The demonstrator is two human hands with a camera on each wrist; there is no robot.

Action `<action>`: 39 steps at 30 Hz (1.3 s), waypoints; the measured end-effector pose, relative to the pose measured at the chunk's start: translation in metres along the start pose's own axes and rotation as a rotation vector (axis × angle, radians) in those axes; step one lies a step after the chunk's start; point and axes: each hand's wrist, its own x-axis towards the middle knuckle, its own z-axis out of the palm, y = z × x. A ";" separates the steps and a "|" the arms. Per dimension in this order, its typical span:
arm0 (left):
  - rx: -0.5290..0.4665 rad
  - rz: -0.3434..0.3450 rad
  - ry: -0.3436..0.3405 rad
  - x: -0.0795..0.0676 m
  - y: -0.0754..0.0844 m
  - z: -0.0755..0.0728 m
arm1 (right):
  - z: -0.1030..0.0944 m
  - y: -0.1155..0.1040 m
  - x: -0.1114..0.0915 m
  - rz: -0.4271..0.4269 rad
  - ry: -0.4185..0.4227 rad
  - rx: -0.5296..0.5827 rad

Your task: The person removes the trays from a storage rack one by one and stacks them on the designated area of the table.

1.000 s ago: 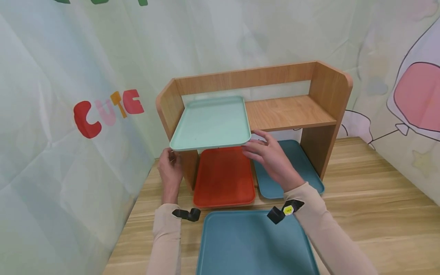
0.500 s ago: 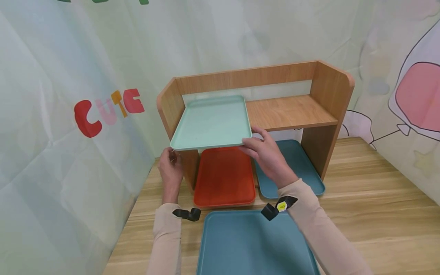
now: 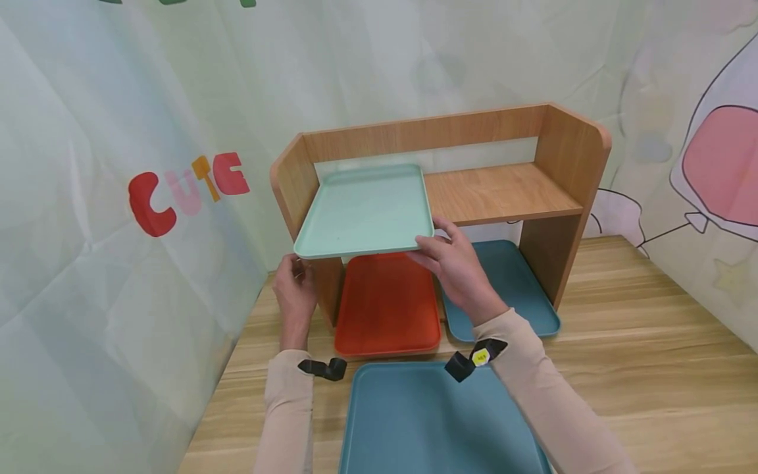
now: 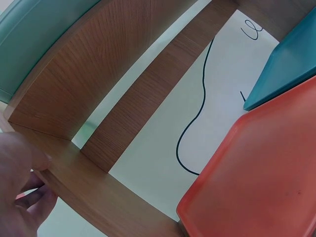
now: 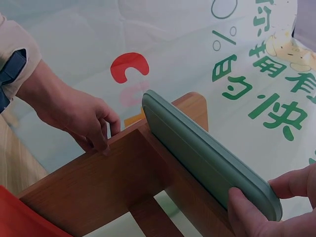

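Left hand (image 3: 294, 289): I have it curled round the wooden shelf (image 3: 503, 191), gripping the left side panel's front edge.
Right hand (image 3: 458, 266): I see thumb and fingers pinching the mint tray (image 3: 367, 210) at its near right corner.
Upper board: mint tray on the left, near edge overhanging.
Below: red tray (image 3: 387, 303) left, blue tray (image 3: 503, 276) right.
Desk (image 3: 651, 368): second blue tray (image 3: 438, 421) in front of the shelf.
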 end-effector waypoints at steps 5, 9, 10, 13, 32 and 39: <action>-0.002 0.006 0.000 0.000 0.000 0.000 | 0.001 0.001 0.000 -0.012 0.002 0.017; -0.001 0.009 0.001 0.000 0.000 0.000 | 0.002 0.002 -0.001 -0.012 0.019 0.035; -0.001 0.010 0.001 0.000 0.000 0.000 | 0.003 0.001 -0.001 -0.012 0.024 0.039; 0.008 0.014 0.000 0.000 0.000 0.000 | 0.003 0.001 -0.002 -0.014 0.042 0.054; 0.066 0.037 0.031 0.000 -0.002 0.002 | -0.005 -0.005 -0.023 0.004 0.085 0.164; 0.115 0.004 0.046 0.001 0.002 0.002 | -0.009 -0.011 -0.033 -0.005 0.065 0.186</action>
